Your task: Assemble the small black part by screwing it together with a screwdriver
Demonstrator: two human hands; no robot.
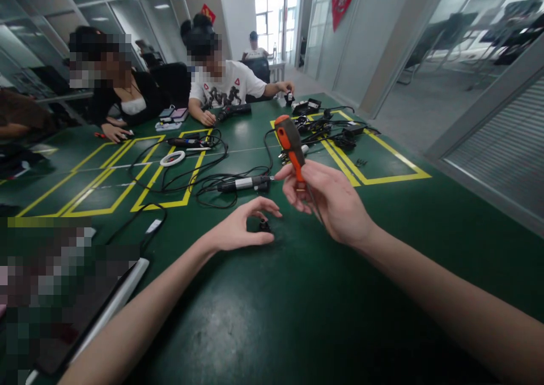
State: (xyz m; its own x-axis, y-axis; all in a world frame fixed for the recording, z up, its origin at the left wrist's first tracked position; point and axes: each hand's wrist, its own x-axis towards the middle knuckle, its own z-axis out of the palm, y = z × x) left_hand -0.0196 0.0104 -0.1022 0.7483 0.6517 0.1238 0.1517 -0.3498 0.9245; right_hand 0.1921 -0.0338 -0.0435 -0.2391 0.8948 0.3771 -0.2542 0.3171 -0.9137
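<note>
My right hand [335,201] is closed around a screwdriver [290,142] with an orange and dark grey handle. The handle points up and away from me, and its thin shaft runs down along the palm. Lower and to the left, my left hand [244,223] curves with thumb and fingers apart. Between them a small black part [264,226] with a round, raised top stands on the green table [272,317]. Whether the left fingers touch this part I cannot tell. Just beyond both hands lies a silver and black corded power screwdriver [244,183].
Yellow tape [395,180] marks rectangles on the table. Black cables and adapters [327,127] are heaped at the back right. A white tape roll [172,159] lies among cords at the left. A tablet-like device [114,300] sits front left. Two co-workers [229,84] sit across the table.
</note>
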